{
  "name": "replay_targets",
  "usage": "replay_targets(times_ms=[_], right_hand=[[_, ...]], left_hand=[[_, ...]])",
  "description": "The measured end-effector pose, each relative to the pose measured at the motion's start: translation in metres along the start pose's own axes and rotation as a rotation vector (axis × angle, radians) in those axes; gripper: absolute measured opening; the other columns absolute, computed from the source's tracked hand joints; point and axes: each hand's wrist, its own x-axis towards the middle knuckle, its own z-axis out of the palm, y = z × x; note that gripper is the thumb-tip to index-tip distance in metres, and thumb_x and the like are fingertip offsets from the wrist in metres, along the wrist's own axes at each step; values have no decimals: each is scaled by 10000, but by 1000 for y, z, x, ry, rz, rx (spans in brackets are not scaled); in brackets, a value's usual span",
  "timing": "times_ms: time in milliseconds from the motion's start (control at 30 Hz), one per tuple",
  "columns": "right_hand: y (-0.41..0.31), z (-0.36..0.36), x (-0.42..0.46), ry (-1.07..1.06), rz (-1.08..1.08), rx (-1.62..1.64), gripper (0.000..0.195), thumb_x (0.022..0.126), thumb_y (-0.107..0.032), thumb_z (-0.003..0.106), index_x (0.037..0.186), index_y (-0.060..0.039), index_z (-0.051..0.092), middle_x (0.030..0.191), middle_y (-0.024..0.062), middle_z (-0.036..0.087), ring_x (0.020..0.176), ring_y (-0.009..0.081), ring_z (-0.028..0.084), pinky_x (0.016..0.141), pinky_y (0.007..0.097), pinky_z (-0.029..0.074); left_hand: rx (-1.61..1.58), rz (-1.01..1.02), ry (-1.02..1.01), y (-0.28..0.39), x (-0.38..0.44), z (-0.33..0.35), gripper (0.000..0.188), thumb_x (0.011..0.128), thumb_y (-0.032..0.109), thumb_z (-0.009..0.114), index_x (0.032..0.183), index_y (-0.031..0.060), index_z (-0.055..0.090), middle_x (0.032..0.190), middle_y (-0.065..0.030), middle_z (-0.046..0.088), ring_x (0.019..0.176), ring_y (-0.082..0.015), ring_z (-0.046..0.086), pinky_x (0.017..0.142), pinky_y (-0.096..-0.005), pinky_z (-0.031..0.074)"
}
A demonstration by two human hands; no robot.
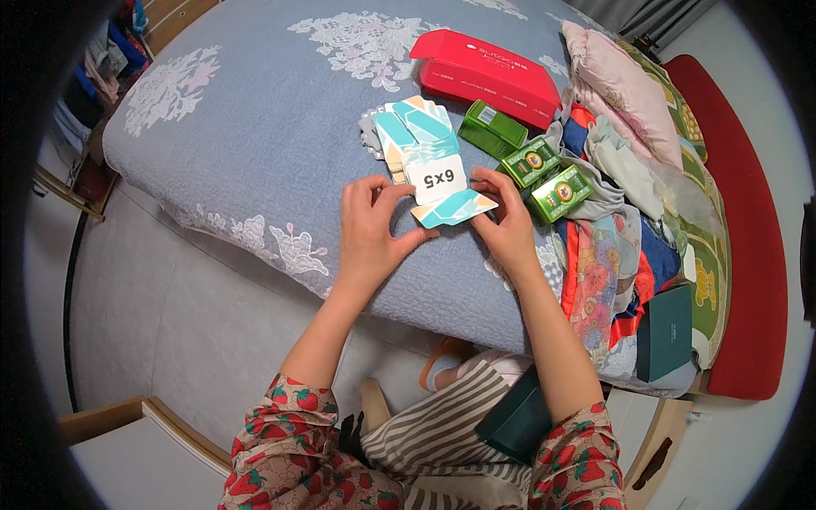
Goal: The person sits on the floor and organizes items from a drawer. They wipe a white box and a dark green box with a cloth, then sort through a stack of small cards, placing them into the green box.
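Note:
Spread on the bed quilt is a pile of flash cards, with teal, white and orange patterned backs. At its near end, a white card faces up with a printed multiplication sum. A patterned card lies tilted across its near edge. My left hand is at the left side of these cards, fingers apart, index fingertip at the white card's edge. My right hand has the patterned card's right end between thumb and fingers. Some grey-edged cards stick out at the pile's left.
Green boxes stand right of the cards, before a red carton. Crumpled clothes and a pink pillow lie further right. A dark green box sits by the red headboard; another dark green box rests at my lap.

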Motion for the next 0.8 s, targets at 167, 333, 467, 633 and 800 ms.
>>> replay_targets(times_ms=[167,333,467,633,800], right_hand=[[4,2,6,-21,20,1,587,712,-32,652,1269,-10,468,1120,92,548,984,176,542,858,287,457],[-1,9,11,-17,59,-26,605,688,-17,663,1266,-14,484,1082,73,552,938,165,526,835,275,454],[3,10,13,-14,13,-49,574,690,-17,662,1244,-39,517,1071,77,537,944,173,533,832,279,457],[-3,10,11,18,-61,-99,550,686,-19,659,1222,-63,543,1098,101,516,979,192,543,841,288,456],[-6,11,8,70,-127,-131,491,685,-27,663,1165,-50,560,1115,117,533,1026,233,534,897,316,426]], left_hand=[[-28,-11,-4,1,1,2,596,521,248,851,1043,107,600,994,-73,499,949,-257,467,793,-369,409],[-26,-12,1,3,2,2,548,535,241,843,1018,110,618,963,-62,514,925,-251,468,772,-363,408],[-7,23,-1,1,1,3,506,544,235,838,991,113,635,941,-55,524,919,-245,470,763,-358,406],[2,22,-2,0,0,4,484,542,223,834,976,123,645,931,-47,526,915,-242,473,757,-354,408],[-4,29,13,1,0,5,479,533,202,834,968,124,648,932,-43,527,904,-243,479,749,-352,412]])
